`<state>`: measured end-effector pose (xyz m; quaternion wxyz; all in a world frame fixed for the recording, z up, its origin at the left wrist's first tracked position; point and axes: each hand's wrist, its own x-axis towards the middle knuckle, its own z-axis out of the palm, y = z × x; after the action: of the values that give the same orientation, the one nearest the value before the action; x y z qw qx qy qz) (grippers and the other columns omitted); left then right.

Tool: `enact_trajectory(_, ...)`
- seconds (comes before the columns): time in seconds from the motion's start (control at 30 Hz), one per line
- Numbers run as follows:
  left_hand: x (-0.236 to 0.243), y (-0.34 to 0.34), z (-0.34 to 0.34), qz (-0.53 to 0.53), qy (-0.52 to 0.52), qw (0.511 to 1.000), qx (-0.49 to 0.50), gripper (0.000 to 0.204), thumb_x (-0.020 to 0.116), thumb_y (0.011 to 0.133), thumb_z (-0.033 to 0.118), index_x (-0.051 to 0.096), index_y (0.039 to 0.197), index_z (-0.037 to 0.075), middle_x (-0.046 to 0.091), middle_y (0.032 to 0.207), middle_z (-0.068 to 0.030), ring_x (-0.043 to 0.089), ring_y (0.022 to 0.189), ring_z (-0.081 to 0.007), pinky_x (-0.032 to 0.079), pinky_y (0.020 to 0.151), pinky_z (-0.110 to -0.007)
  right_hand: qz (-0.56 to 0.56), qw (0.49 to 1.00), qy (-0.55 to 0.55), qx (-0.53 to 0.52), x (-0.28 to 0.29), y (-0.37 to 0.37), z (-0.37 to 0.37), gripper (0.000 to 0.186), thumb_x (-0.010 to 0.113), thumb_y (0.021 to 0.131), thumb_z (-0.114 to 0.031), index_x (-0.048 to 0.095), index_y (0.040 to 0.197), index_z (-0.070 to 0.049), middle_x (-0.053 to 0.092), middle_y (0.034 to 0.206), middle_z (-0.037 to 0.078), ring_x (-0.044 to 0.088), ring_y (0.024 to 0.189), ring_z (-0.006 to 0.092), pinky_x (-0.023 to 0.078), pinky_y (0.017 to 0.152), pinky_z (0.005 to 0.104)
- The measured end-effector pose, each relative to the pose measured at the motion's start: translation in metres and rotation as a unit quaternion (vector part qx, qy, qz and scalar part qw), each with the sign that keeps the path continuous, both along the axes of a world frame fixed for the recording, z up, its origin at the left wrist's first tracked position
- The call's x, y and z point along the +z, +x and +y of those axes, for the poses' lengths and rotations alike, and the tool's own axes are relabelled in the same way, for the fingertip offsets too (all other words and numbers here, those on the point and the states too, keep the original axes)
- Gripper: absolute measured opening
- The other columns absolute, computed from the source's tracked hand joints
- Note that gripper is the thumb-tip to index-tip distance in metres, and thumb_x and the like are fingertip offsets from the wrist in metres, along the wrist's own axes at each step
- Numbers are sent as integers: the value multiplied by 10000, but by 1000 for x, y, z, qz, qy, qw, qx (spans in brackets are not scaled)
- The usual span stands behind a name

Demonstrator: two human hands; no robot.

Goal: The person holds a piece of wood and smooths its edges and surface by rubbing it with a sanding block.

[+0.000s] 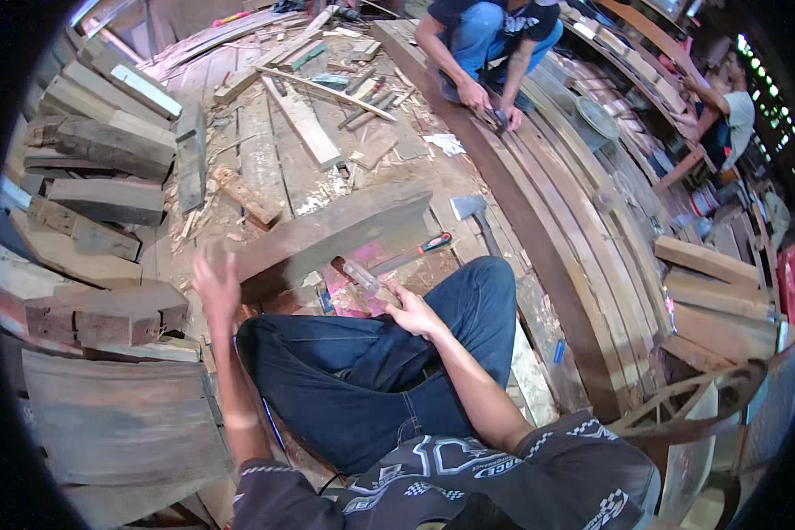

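My right hand (411, 314) is closed around a short tool (360, 276) with a brown end and a pale, partly see-through body; I cannot make out its exact kind. My left hand (216, 281) is raised at the left end of a thick grey-brown wooden beam (353, 221). Motion smears its fingers, and whether it touches the beam cannot be told. The beam lies across the floor in front of my crossed legs. Between it and my right knee is a long metal tool with a red and black handle (436, 242). A hatchet (471, 210) lies just beyond that knee.
Wooden blocks (106, 201) are stacked along the left. Offcuts, shavings and a pale board (302, 124) litter the plank floor ahead. Long planks (548, 221) run along the right, where another person's hands (490, 102) work with a tool. Another person (729, 110) is farther right.
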<state>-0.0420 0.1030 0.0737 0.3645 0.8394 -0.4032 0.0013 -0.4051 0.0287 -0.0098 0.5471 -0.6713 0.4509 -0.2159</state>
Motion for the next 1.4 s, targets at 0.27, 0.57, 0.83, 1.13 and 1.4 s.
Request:
enact_trajectory(0.27,-27,-143,200,158,170,972,-49,1111,713,811,437,-39,1491,-17,146,1488,-346,180,1394,-457,150,1135,-509,75,996,-15,36,-1,3,0,619,620,852,-319,461,1328,45,585,1214,287,552,1174,403,434,996,414)
enact_trajectory(0.57,-41,-216,259,538,279,792,81,1315,699,806,547,-306,1386,-71,27,1535,-292,126,1438,-330,139,1168,-355,122,991,25,47,20,3,-2,548,608,850,-279,499,1266,61,629,1115,295,607,1096,393,471,929,406)
enact_trajectory(0.83,-67,-217,268,445,426,788,1,1439,737,767,561,-472,1234,-65,281,1423,-348,460,1255,-321,381,1057,-349,114,992,17,58,22,8,0,558,606,842,-276,495,1256,80,627,1081,319,608,1076,415,474,918,423)
enact_trajectory(1.13,-24,-155,226,437,649,594,-187,1274,565,804,718,-99,1388,-199,615,1060,-320,612,1051,-353,461,955,-366,57,992,106,30,17,-6,-2,423,570,892,-214,518,1230,36,626,795,143,613,671,239,460,564,340)
enact_trajectory(1.4,56,-238,94,-33,291,675,-678,488,496,942,448,585,1199,42,605,1169,-168,571,1123,-344,443,949,-473,-66,987,-140,-42,47,-65,-59,292,542,937,-226,541,1139,-15,577,815,60,558,770,185,457,687,312)
